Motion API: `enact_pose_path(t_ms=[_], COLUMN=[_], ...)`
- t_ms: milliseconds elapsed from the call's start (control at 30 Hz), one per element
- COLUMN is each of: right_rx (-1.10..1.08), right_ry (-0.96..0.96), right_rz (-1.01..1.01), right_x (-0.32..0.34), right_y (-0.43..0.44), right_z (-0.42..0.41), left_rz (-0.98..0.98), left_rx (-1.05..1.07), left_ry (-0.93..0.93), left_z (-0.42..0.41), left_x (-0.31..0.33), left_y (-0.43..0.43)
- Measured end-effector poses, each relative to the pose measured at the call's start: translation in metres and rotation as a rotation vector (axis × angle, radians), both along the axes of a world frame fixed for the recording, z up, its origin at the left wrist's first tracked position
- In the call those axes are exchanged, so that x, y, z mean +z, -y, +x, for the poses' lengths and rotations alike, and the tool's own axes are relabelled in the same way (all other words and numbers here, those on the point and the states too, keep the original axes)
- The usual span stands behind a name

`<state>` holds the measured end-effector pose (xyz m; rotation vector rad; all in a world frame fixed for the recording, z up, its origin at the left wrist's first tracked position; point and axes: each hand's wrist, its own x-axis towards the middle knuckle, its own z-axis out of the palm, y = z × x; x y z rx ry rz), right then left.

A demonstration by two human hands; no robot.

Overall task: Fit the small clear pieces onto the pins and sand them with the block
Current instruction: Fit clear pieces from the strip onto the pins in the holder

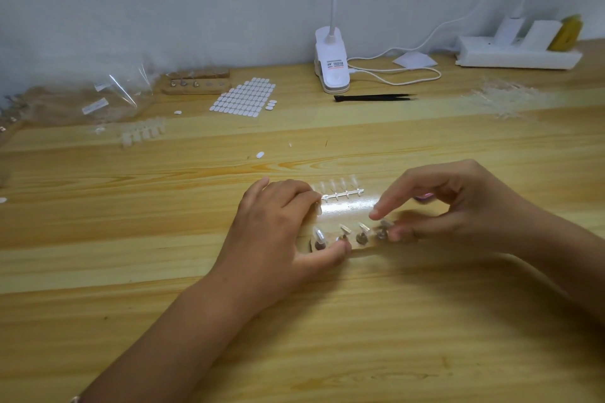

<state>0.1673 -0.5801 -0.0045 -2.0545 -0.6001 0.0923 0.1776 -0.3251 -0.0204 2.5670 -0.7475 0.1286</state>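
Head view: left hand (278, 222) grips pin holder (347, 209); right hand (458, 206) fingers (376, 214) blurred, grasp unclear.

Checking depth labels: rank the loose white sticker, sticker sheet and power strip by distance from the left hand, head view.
1. loose white sticker, just beyond the left hand
2. sticker sheet, farther back
3. power strip, far right by the wall

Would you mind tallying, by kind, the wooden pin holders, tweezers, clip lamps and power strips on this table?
Wooden pin holders: 2
Tweezers: 1
Clip lamp: 1
Power strip: 1
Total: 5
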Motion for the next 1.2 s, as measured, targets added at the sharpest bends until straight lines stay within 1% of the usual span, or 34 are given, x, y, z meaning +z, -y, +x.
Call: enact_pose_path(t_ms=[233, 600, 700, 767, 800, 867, 933, 1000, 1067, 1133, 1200], right_rx=[0.017, 0.003, -0.018, -0.053, -0.076, -0.103, -0.069, 0.001, 0.026, -0.001, -0.039], right_ry=[0.026, -0.015, -0.039, -0.008, 0.04, 0.126, 0.164, 0.173, 0.164, 0.179, 0.194], right_rz=[0.015, 0.05, 0.064, 0.074, 0.044, -0.079, -0.223, -0.365, -0.507, -0.634, -0.691], right_x=[-0.007, -0.006, 0.0, 0.007, 0.011, 0.02, 0.025, 0.026, 0.023, 0.021, 0.02], right_y=[0.0, 0.0, 0.002, 0.001, 0.0, -0.009, -0.024, -0.045, -0.064, -0.076, -0.08], right_z=[0.002, 0.0, 0.0, 0.005, 0.009, 0.019, 0.029, 0.037, 0.045, 0.05, 0.052], left_rz=[-0.002, 0.002, 0.01, 0.002, -0.012, -0.052, -0.085, -0.114, -0.134, -0.139, -0.155], left_rx=[0.001, 0.005, 0.0, 0.001, 0.005, 0.023, 0.044, 0.069, 0.089, 0.098, 0.105], left_ry=[-0.004, -0.009, -0.012, -0.015, -0.022, -0.04, -0.048, -0.065, -0.09, -0.109, -0.12], left_z=[-0.001, -0.001, 0.0, 0.0, 0.001, 0.002, 0.003, 0.003, 0.004, 0.005, 0.006], left_x=[0.0, 0.0, 0.0, -0.001, -0.002, -0.003, -0.004, -0.006, -0.006, -0.007, -0.007], left_y=[0.0, 0.0, 0.0, -0.001, -0.002, -0.002, -0.002, -0.001, -0.001, -0.001, -0.001])
